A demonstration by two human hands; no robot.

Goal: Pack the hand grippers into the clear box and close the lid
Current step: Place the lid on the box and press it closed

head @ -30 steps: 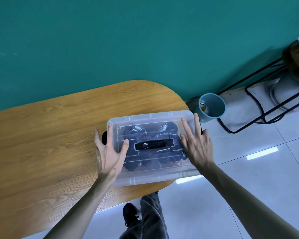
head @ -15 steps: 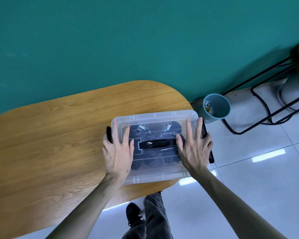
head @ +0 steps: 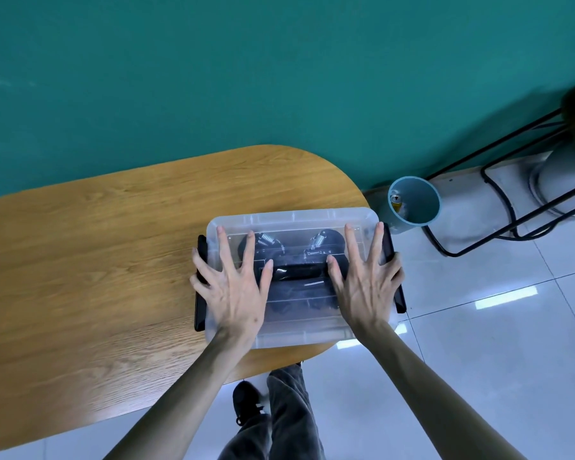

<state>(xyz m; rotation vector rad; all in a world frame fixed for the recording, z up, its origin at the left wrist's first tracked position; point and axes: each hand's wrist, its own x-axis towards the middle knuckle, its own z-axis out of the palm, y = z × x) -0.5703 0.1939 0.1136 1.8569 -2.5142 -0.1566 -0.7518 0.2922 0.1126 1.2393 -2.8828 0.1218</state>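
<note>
**Both palms now down on the lid, latches not yet flipped**

A second ago your hands sit at the two short ends of the clear box, fingers only grazing the lid's edges. Now both have slid inward and lie flat on top. Your left hand is spread wide, fingers straight, pressing the left half of the lid; its little finger reaches over toward the black left latch. Your right hand mirrors it on the right half, fingers splayed and straight, with the outer fingers touching the black right latch. Neither hand curls round or pinches anything.

The hand grippers are inside, dark shapes with coil springs showing through the plastic on both sides of the black carry handle between your thumbs. The box sits at the right end of the wooden table, its near right corner overhanging the edge above the tiled floor; a blue bin stands just beyond.

Read: packing looks done and the lid looks seated; you are pushing it home. Both latches seem to stand out from the sides, so they probably need snapping over. Press straight down, given the overhang.
</note>
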